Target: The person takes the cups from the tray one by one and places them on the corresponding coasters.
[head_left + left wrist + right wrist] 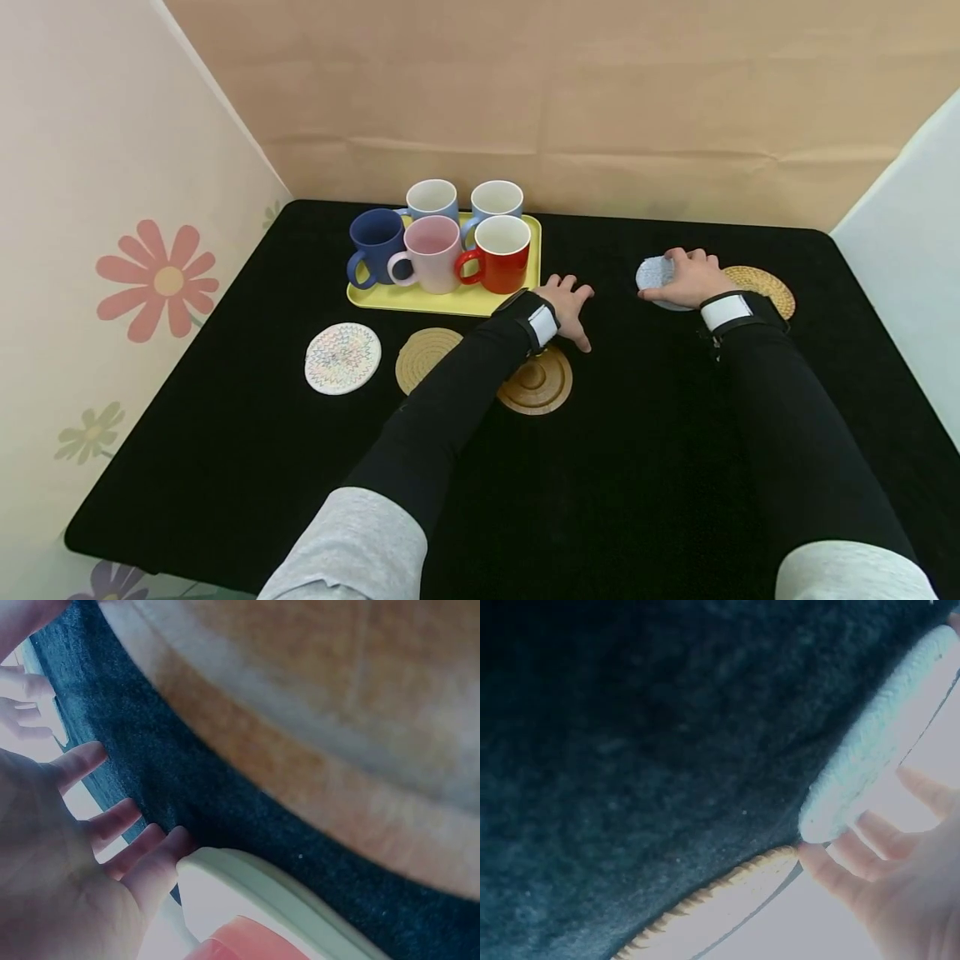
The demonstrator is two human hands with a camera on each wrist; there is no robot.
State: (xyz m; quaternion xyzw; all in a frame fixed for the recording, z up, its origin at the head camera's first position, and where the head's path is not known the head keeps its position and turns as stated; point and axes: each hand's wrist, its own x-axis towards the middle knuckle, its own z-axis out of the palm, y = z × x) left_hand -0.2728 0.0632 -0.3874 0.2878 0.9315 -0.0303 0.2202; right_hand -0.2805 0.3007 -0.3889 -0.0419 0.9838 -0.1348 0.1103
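Observation:
At the right of the head view, a pale blue round coaster point(655, 272) lies on the black table, partly hidden under my right hand point(693, 279). Thumb and fingers of that hand hold it by the rim. The right wrist view shows its thick woven edge point(870, 735) near the fingers. A woven straw coaster point(765, 287) lies beside it, partly behind the wrist. My left hand point(566, 310) hovers with spread fingers and holds nothing, just beyond a wooden ringed coaster point(536, 387). The wooden surface point(337, 720) looms large in the left wrist view.
A yellow tray point(420, 300) bears several mugs: a dark blue mug point(378, 242), a pink mug point(433, 258), a red mug point(506, 262) and two light blue ones. A white patterned coaster point(342, 358) and a tan coaster point(423, 354) lie at the left front. Walls border the table.

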